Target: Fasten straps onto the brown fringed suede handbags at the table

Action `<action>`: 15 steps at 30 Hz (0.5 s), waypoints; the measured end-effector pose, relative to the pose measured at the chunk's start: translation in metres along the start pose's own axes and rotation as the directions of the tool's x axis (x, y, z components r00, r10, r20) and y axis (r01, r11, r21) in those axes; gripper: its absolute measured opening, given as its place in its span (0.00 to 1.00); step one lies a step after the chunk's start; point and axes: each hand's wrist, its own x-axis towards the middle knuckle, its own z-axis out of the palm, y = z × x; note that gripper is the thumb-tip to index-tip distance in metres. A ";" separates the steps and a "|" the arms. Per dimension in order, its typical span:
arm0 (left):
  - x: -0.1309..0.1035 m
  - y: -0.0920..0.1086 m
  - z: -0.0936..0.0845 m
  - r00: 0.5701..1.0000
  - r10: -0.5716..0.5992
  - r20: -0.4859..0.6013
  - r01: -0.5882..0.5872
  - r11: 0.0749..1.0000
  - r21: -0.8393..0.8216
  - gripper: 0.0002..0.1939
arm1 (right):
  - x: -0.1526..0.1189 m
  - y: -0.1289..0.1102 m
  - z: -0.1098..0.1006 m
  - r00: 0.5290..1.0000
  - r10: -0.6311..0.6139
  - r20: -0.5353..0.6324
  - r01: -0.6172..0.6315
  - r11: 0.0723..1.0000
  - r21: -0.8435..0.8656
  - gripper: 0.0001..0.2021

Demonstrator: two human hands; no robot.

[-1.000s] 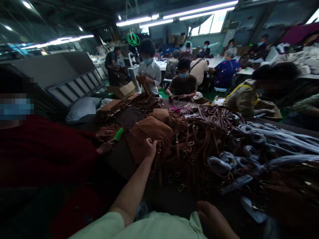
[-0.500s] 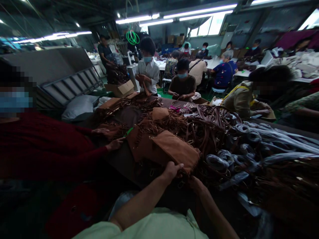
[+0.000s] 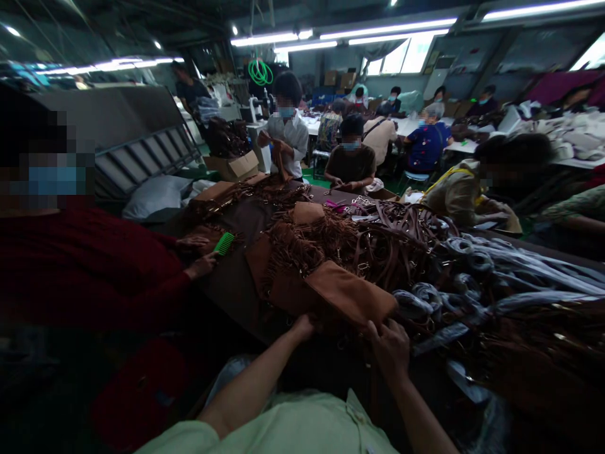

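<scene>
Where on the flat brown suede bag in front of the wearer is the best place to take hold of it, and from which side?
Grip the flat brown suede bag along its near edge, coming from the wearer's side. It lies flat, with that edge facing the wearer and free of the brown fringe behind it. The left hand and right hand are already at that edge.

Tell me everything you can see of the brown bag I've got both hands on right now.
The brown bag looks like suede, a flat pouch with a plain flap facing up and fringe trailing off behind it. It lies tilted at the near edge of the heap of brown straps, resting on other brown pieces. The left hand grips its near left edge and the right hand its near right corner. Any hardware on it is too dark to make out.
</scene>
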 end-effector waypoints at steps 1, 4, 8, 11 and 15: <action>-0.001 0.000 -0.001 0.999 0.024 -0.029 -0.024 0.999 0.022 0.23 | 0.002 -0.005 -0.007 0.999 -0.017 -0.029 0.018 0.999 0.048 0.20; -0.014 0.010 0.004 0.990 0.134 -0.049 -0.137 0.989 -0.051 0.32 | 0.010 -0.016 -0.025 0.996 0.090 -0.020 -0.080 0.946 0.313 0.22; -0.045 0.036 0.022 0.922 0.084 0.377 0.036 0.953 -0.301 0.31 | 0.015 -0.013 -0.037 0.919 0.310 0.245 -0.391 0.629 0.672 0.21; -0.063 0.047 0.049 0.812 0.118 0.572 0.041 0.965 -0.258 0.28 | 0.003 -0.002 -0.035 0.791 0.309 0.529 -0.612 0.403 0.680 0.23; -0.070 0.039 0.091 0.812 0.281 0.511 -0.173 0.953 -0.250 0.31 | -0.022 0.013 -0.027 0.743 0.353 0.568 -0.669 0.381 0.638 0.22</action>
